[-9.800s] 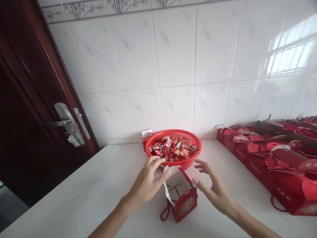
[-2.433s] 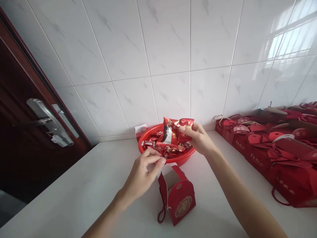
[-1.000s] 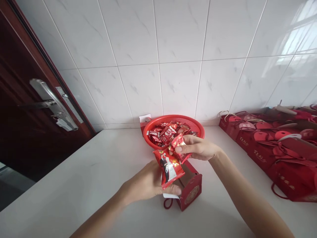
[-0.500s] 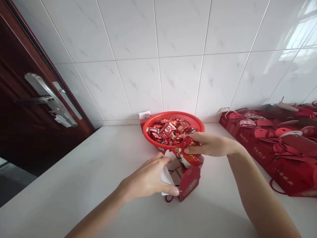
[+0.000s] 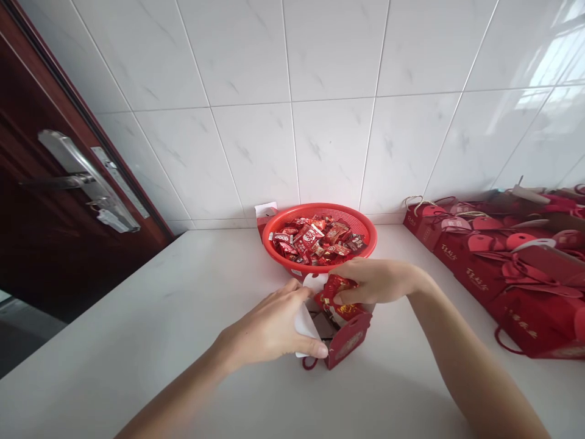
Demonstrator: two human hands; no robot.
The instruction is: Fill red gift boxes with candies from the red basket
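My left hand (image 5: 274, 323) grips the side of an open red gift box (image 5: 350, 342), its thumb at the near edge and its fingers on the white inner flap. My right hand (image 5: 370, 283) is closed on a shiny red and gold candy packet (image 5: 340, 299), which sits partly inside the box opening. A red cord loop (image 5: 309, 363) shows under the box. Right behind the box stands a round red plastic basket (image 5: 297, 211) holding several small wrapped sweets (image 5: 308, 239).
Several closed red gift boxes (image 5: 479, 280) with cord handles stand in rows on the white counter (image 5: 183, 317) at the right. A red and white carton (image 5: 265, 213) is behind the basket. White tiled wall behind; dark red door (image 5: 50, 231) at the left.
My right hand has moved down and slightly left, lowering the packet into the box. My left hand keeps its hold on the box.
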